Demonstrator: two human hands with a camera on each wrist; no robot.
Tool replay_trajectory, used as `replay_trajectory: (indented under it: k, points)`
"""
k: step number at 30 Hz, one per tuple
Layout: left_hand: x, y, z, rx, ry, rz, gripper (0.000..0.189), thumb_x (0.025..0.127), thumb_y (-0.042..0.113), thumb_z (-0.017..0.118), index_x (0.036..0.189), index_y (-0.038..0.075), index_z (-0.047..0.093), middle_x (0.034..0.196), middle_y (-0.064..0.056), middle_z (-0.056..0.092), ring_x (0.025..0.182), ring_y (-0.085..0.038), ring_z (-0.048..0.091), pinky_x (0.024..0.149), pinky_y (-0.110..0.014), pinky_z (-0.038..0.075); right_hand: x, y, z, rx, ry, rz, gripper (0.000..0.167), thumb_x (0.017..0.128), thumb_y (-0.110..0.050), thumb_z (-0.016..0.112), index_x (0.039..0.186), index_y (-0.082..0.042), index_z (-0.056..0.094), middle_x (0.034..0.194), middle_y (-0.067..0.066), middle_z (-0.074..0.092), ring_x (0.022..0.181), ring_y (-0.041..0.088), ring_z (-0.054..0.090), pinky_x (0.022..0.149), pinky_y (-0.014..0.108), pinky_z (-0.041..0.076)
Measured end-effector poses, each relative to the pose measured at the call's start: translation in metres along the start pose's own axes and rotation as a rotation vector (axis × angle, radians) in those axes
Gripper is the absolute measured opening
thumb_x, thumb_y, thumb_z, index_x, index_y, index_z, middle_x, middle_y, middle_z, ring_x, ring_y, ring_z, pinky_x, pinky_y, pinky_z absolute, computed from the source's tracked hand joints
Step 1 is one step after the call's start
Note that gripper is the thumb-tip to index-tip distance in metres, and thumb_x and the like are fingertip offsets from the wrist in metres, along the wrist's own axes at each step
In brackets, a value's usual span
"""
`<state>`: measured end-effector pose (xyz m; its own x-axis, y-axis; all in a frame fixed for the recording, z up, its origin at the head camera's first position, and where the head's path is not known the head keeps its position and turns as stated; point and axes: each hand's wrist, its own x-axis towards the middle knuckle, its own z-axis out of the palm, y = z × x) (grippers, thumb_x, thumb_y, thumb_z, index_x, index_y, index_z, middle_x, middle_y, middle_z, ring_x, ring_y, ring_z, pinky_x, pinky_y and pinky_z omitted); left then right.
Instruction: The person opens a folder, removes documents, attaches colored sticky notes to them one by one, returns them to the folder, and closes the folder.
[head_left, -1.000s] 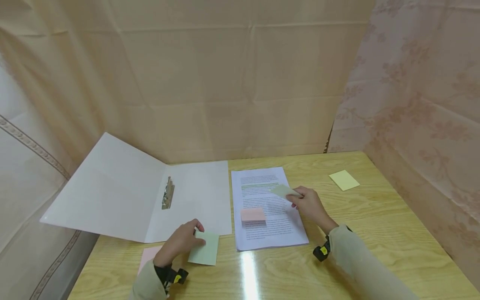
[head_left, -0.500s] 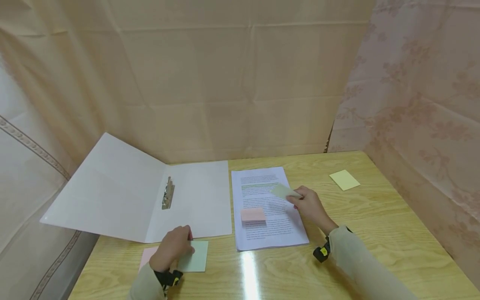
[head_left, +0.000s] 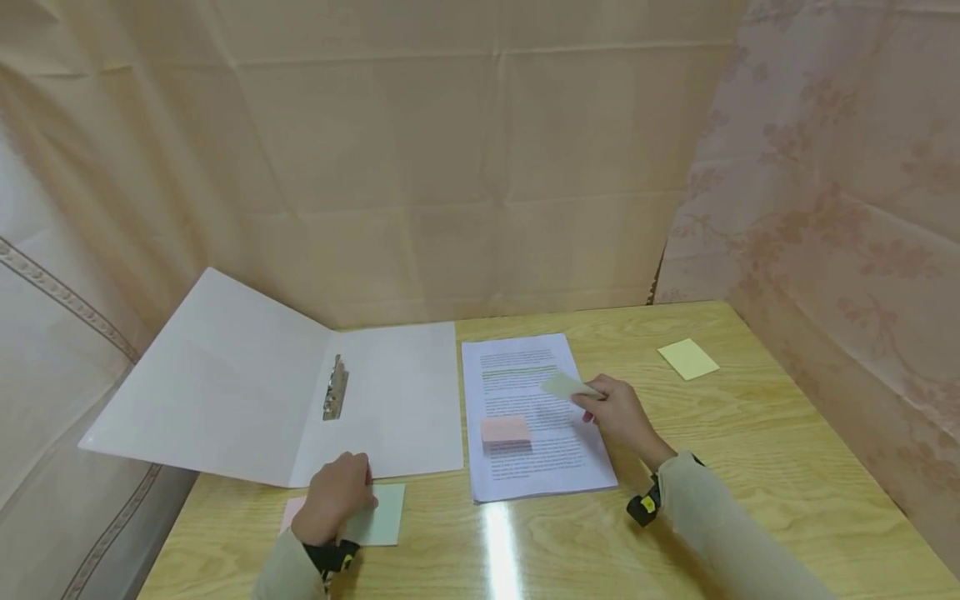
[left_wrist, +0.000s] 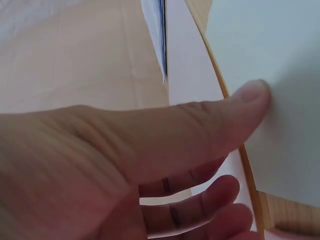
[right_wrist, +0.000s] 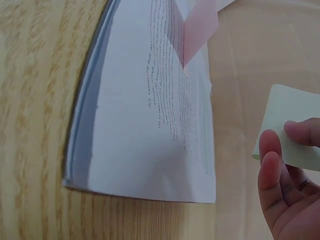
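My left hand (head_left: 335,498) holds a pale green sticky note pad (head_left: 386,517) low at the table's front, thumb on its face and the other fingers curled at its edge. In the left wrist view the pad (left_wrist: 280,135) fills the right side. A pink pad (head_left: 291,511) peeks out behind that hand, mostly hidden. Over the printed paper stack (head_left: 540,475), my right hand (head_left: 617,412) pinches a single pale green sticky note (head_left: 562,385) between thumb and fingers. A pink sticky note (head_left: 506,430) stands up from the top sheet, below a line highlighted in green.
An open white folder (head_left: 412,383) with a metal clip (head_left: 335,389) lies left of the papers, its cover (head_left: 210,383) tilted up. A yellow sticky pad (head_left: 688,359) rests at the back right of the wooden table (head_left: 772,467). Curtains hang behind and at both sides.
My left hand has moved left and slightly toward me with the green sticky note pad, over the pink pad. The right hand stays nearly still with its note.
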<state>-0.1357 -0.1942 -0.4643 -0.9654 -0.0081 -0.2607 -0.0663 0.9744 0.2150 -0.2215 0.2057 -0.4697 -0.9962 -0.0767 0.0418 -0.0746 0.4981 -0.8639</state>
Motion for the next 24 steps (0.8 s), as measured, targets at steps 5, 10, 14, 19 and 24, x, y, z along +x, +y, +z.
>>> replay_trajectory:
  k: [5, 10, 14, 19, 24]
  points:
    - [-0.0040, -0.0072, -0.0029, 0.006, 0.003, -0.014, 0.027, 0.072, 0.011, 0.082, 0.076, 0.007, 0.056, 0.071, -0.003, 0.057, 0.065, -0.020, 0.050, 0.059, -0.033, 0.042, -0.0003, 0.0010, 0.0010, 0.017, -0.010, -0.010, 0.019, 0.090, -0.008, 0.065, 0.101, 0.006, 0.072, 0.088, 0.012, 0.062, 0.066, 0.012, 0.059, 0.056, 0.023, 0.047]
    - [-0.0053, -0.0106, -0.0055, 0.007, -0.007, -0.012, 0.023, 0.074, 0.008, 0.079, 0.076, 0.007, 0.056, 0.070, -0.003, 0.057, 0.065, -0.019, 0.050, 0.059, -0.032, 0.043, 0.0001, 0.0026, 0.0017, 0.008, -0.005, -0.021, 0.019, 0.091, -0.008, 0.064, 0.102, 0.005, 0.072, 0.089, 0.012, 0.063, 0.068, 0.014, 0.059, 0.057, 0.023, 0.048]
    - [-0.0043, -0.0097, -0.0070, 0.012, -0.007, -0.009, 0.017, 0.078, 0.007, 0.075, 0.079, 0.006, 0.058, 0.070, -0.003, 0.057, 0.065, -0.019, 0.050, 0.059, -0.032, 0.043, 0.0000, 0.0024, 0.0022, 0.003, -0.004, -0.028, 0.020, 0.092, -0.009, 0.063, 0.104, 0.004, 0.072, 0.090, 0.013, 0.063, 0.068, 0.016, 0.058, 0.057, 0.023, 0.048]
    - [-0.0003, -0.0077, -0.0065, 0.007, 0.052, 0.022, 0.010, 0.084, 0.009, 0.070, 0.082, 0.005, 0.060, 0.071, -0.004, 0.059, 0.063, -0.017, 0.051, 0.057, -0.030, 0.043, -0.0001, 0.0020, 0.0025, -0.002, -0.007, -0.049, 0.022, 0.093, -0.009, 0.062, 0.106, 0.006, 0.071, 0.091, 0.014, 0.063, 0.068, 0.019, 0.059, 0.056, 0.023, 0.048]
    - [0.0038, -0.0031, -0.0095, -0.019, 0.117, 0.061, 0.011, 0.085, 0.012, 0.069, 0.082, 0.007, 0.060, 0.069, -0.002, 0.058, 0.060, -0.016, 0.048, 0.053, -0.028, 0.037, -0.0007, 0.0018, 0.0027, 0.004, -0.003, -0.058, 0.022, 0.093, -0.008, 0.061, 0.107, 0.006, 0.071, 0.094, 0.016, 0.064, 0.071, 0.027, 0.062, 0.056, 0.023, 0.048]
